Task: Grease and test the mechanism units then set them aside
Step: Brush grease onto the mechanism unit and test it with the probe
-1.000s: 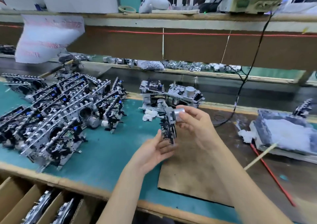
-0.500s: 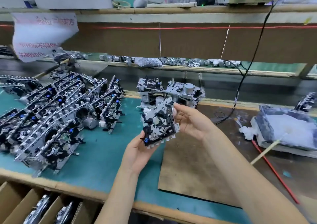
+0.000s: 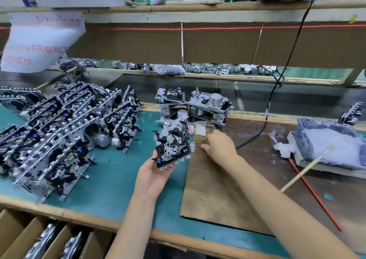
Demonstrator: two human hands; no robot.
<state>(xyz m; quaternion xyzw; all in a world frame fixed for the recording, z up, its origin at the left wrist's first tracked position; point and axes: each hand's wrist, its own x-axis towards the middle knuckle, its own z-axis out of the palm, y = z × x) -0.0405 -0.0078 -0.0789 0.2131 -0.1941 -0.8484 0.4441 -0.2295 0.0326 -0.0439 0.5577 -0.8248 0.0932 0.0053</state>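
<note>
My left hand (image 3: pixel 153 176) holds a metal mechanism unit (image 3: pixel 174 142) from below, its face with black levers tilted toward me, above the green mat (image 3: pixel 111 177). My right hand (image 3: pixel 218 145) is off the unit, just to its right, fingers loosely bent over the brown cardboard sheet (image 3: pixel 215 191) and holding nothing. A big pile of mechanism units (image 3: pixel 59 128) lies on the left of the mat. A few more mechanism units (image 3: pixel 195 105) stand behind the held one.
A grease tray (image 3: pixel 332 141) with white grease sits at right, a wooden stick (image 3: pixel 303 171) leaning on it and a red rod (image 3: pixel 315 194) beside it. A black cable (image 3: pixel 271 100) hangs down. Cardboard boxes (image 3: pixel 45 239) with units sit below the front edge.
The unit was turned from edge-on to face me in my left hand. My right hand let go of it and moved a little to the right and down.
</note>
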